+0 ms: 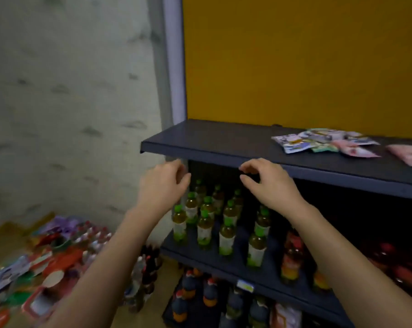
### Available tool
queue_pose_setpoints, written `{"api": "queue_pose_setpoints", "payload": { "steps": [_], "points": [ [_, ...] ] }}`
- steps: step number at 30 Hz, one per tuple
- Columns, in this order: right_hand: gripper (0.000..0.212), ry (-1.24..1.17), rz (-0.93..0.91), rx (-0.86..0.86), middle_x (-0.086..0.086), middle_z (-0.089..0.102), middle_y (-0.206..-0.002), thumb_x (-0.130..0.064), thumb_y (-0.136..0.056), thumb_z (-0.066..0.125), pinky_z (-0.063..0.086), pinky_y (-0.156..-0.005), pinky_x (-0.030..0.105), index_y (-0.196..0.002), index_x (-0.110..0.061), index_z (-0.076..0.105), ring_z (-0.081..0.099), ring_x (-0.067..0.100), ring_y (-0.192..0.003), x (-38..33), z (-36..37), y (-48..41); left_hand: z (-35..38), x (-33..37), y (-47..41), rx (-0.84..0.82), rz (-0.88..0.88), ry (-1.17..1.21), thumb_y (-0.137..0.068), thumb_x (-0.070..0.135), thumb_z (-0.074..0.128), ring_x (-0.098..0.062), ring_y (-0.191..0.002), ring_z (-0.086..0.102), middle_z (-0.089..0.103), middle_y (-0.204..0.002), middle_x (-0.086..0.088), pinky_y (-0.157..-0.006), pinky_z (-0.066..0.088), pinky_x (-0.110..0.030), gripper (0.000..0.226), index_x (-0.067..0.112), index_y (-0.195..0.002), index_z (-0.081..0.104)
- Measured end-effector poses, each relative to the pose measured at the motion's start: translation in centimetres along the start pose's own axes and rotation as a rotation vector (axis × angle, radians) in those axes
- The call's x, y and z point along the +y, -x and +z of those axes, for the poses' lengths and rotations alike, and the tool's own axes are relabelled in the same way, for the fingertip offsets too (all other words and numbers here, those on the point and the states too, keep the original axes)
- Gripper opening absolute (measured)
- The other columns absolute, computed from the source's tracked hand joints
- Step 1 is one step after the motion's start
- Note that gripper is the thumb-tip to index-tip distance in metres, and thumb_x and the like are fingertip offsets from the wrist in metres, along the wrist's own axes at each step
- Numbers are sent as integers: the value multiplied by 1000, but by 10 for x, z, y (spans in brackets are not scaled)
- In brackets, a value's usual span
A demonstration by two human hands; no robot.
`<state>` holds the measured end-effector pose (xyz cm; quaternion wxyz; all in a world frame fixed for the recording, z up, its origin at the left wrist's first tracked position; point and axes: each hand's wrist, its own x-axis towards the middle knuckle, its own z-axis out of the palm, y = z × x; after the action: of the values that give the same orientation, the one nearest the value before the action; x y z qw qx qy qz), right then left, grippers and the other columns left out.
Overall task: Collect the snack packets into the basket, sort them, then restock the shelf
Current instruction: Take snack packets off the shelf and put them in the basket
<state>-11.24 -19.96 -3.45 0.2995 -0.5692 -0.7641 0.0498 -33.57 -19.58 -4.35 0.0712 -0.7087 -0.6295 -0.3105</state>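
The left hand [163, 185] and right hand [269, 183] hovered at the front edge of the top shelf [212, 140], each grip loose and empty with its fingers slightly curled. Snack packets [318, 143] lay flat on that shelf to the right. A blurred heap of packets [46, 256] lay on the floor at left, and green-capped bottles [226, 233] stood one shelf below.

There are two bare hands, the left hand [163, 183] and the right hand [269, 183], three dark blue metal shelf levels [224, 140], about a dozen green-capped bottles of amber drink [226, 235], roughly six flat snack packets [292, 143] in blue-white, green and pink, and a floor heap of packets [46, 252] too blurred to count.
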Motion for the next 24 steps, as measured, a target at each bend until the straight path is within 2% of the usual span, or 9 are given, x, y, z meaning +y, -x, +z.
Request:
{"api": "queue_pose_setpoints", "payload": {
  "steps": [5, 11, 18, 24],
  "points": [
    [23, 68, 223, 140, -5, 62, -113, -33, -89, 54, 48, -88, 37, -110, -25, 62, 57, 17, -109, 79, -78, 37, 35, 109, -30, -57, 220, 143, -90, 38, 51, -22, -97, 60, 66, -98, 2, -74, 46, -33, 23, 21, -100, 62],
    [20, 93, 404, 211, -2, 66, -111, -26, -88, 57, 48, -91, 36, -106, -21, 65, 61, 17, -104, 157, -125, 57, 91, 192, -60, -224, 285, 224, -89, 40, 52, -23, -100, 58, 63, -107, 0, -79, 47, -34, 28, 18, -105, 59],
    [20, 122, 469, 182, -2, 66, -109, -28, -88, 56, 48, -88, 37, -105, -23, 65, 59, 18, -103, 235, -149, 21, 143, 238, -112, -257, 194, 213, -91, 38, 51, -27, -112, 51, 55, -122, -8, -87, 43, -36, 38, 11, -117, 54],
    [31, 104, 468, 126, 3, 66, -114, -33, -91, 54, 45, -86, 31, -115, -15, 62, 59, 21, -105, 276, -147, -31, 172, 245, -154, -268, -39, 224, -91, 41, 50, -36, -121, 41, 46, -131, -21, -96, 34, -38, 55, -1, -126, 41]
  ]
}}
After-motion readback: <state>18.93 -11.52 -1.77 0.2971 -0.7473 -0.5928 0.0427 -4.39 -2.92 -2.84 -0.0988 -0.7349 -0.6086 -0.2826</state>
